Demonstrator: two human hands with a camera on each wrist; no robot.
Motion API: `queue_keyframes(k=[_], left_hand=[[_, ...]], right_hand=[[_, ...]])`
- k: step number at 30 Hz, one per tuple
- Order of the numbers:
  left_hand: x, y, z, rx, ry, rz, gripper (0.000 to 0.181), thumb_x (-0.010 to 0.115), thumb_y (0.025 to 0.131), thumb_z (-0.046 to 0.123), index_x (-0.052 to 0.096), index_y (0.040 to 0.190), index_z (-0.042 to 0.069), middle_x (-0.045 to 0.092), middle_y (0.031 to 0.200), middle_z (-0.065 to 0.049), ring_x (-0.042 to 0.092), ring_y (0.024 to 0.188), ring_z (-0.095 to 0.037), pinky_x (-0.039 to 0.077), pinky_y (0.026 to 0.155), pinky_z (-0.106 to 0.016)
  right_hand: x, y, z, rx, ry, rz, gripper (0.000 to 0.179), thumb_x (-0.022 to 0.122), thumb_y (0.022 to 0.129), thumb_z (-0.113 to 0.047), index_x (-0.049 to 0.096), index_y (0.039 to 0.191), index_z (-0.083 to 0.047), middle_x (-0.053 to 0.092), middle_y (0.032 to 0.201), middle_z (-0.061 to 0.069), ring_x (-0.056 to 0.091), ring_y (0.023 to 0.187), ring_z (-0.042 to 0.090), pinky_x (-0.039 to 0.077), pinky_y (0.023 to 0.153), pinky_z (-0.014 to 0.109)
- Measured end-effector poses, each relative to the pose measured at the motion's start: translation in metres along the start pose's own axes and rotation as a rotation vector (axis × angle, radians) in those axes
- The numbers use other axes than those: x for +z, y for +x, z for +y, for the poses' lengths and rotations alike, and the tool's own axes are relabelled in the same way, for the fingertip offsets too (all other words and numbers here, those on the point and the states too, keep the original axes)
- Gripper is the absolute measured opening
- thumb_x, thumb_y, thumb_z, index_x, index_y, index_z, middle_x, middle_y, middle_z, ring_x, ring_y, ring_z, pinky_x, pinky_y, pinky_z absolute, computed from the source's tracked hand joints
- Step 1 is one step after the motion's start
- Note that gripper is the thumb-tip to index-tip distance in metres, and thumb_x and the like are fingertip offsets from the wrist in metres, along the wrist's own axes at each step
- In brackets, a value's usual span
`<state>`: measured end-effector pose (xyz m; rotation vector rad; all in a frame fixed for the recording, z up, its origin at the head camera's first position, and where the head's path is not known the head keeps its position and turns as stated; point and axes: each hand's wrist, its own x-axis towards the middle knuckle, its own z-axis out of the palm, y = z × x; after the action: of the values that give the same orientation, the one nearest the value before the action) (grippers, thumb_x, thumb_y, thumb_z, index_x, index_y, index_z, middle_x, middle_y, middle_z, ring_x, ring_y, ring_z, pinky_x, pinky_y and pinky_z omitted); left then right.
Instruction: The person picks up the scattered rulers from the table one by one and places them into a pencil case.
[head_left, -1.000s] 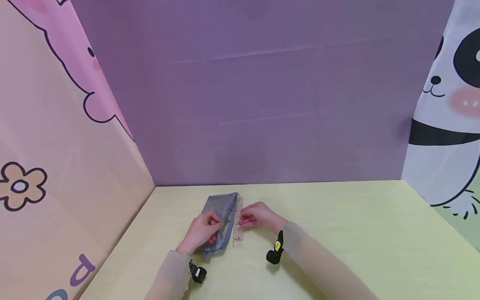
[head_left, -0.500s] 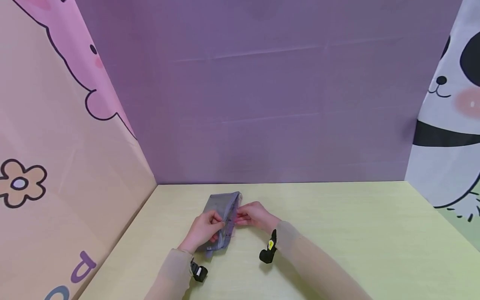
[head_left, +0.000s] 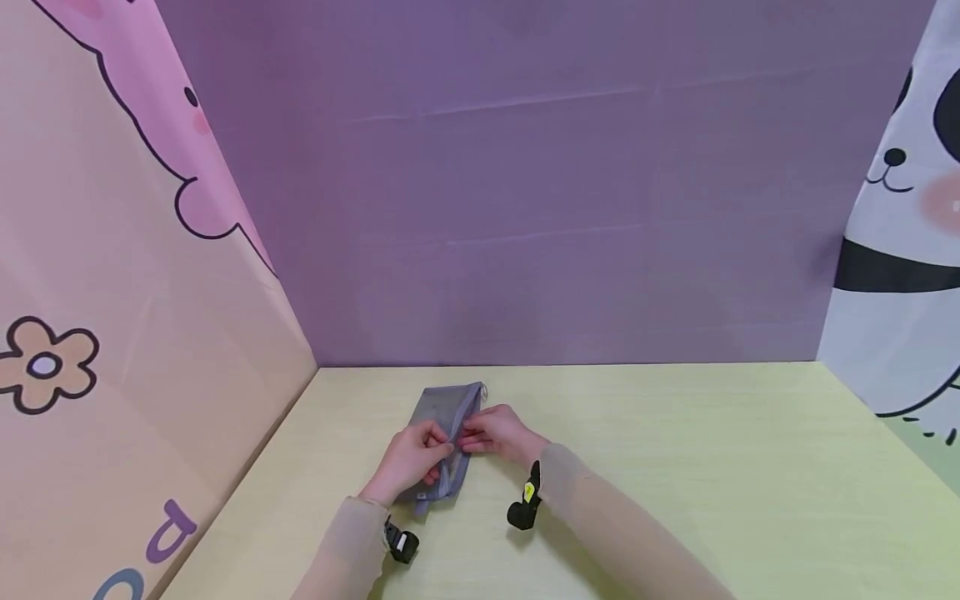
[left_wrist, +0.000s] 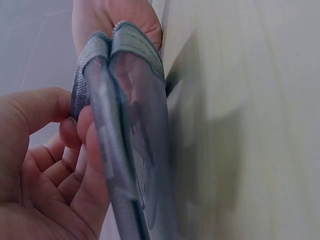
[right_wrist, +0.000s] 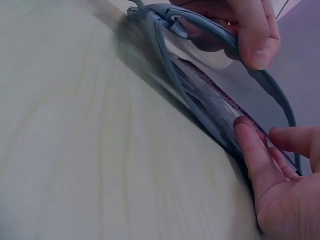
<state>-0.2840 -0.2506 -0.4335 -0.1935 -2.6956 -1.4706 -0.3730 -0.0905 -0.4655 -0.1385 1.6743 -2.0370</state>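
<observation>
A grey-blue zip pouch (head_left: 437, 406) with see-through sides lies on the table, its long opening facing right. My left hand (head_left: 411, 457) pinches the opening's upper edge between thumb and fingers and holds it raised, as the left wrist view shows on the pouch's zip edge (left_wrist: 80, 95). Between the parted edges, in the right wrist view, lies a clear ruler (right_wrist: 222, 97) with a reddish edge. My right hand (right_wrist: 287, 195) pinches this ruler with thumb and fingers inside the mouth. In the head view the pouch and my right hand (head_left: 502, 433) hide the ruler.
The pale yellow table (head_left: 675, 467) runs back to a purple wall panel (head_left: 525, 208). Printed cartoon panels stand on the left (head_left: 165, 333) and right. A small black wrist camera (head_left: 522, 508) hangs below my right wrist, close over the tabletop.
My right hand has moved left, carrying the ruler from beside the pouch into its opening. My left hand has kept its pinch on the pouch's edge.
</observation>
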Motion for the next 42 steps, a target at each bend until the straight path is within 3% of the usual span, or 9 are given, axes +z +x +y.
queue_keyframes(k=[5,10,25,32,42], left_hand=[[0.0,0.0,0.001,-0.001,-0.002,-0.005,0.009,0.067,0.087,0.007,0.059,0.086,0.003,0.059,0.063,-0.002,0.055,0.048,-0.015,0.051,0.044,-0.03],[-0.001,-0.001,0.001,0.0,0.006,-0.01,0.009,0.067,0.087,0.007,0.058,0.086,0.003,0.059,0.062,-0.002,0.056,0.048,-0.016,0.051,0.044,-0.03],[0.0,-0.002,0.001,-0.013,0.006,-0.008,0.009,0.066,0.087,0.006,0.059,0.086,0.003,0.057,0.06,-0.001,0.056,0.047,-0.017,0.052,0.045,-0.033],[0.001,-0.003,-0.001,-0.017,0.012,-0.009,0.008,0.066,0.088,0.006,0.059,0.086,0.003,0.057,0.06,-0.001,0.055,0.046,-0.015,0.051,0.045,-0.031],[0.003,-0.001,-0.003,-0.014,0.012,-0.01,0.008,0.067,0.087,0.006,0.059,0.087,0.004,0.057,0.06,-0.001,0.055,0.047,-0.016,0.051,0.045,-0.031]], right_hand=[[0.004,-0.001,-0.001,0.006,-0.025,-0.011,0.006,0.054,0.091,0.006,0.059,0.094,0.007,0.065,0.071,0.012,0.065,0.06,0.016,0.058,0.066,0.032],[0.006,-0.003,-0.003,0.02,-0.041,-0.035,0.008,0.052,0.09,0.006,0.059,0.088,0.005,0.065,0.072,0.012,0.064,0.059,0.016,0.058,0.063,0.03],[0.007,-0.018,-0.007,0.038,-0.038,-0.104,0.019,0.051,0.095,-0.001,0.06,0.104,0.013,0.069,0.084,0.015,0.068,0.075,0.018,0.056,0.079,0.033],[0.01,-0.029,-0.008,0.042,-0.042,-0.107,0.028,0.05,0.095,-0.006,0.056,0.113,0.015,0.067,0.106,0.023,0.069,0.088,0.024,0.055,0.082,0.035],[0.006,-0.042,-0.01,0.035,-0.07,-0.145,0.038,0.055,0.096,-0.012,0.053,0.122,0.016,0.06,0.12,0.028,0.064,0.106,0.032,0.052,0.09,0.039]])
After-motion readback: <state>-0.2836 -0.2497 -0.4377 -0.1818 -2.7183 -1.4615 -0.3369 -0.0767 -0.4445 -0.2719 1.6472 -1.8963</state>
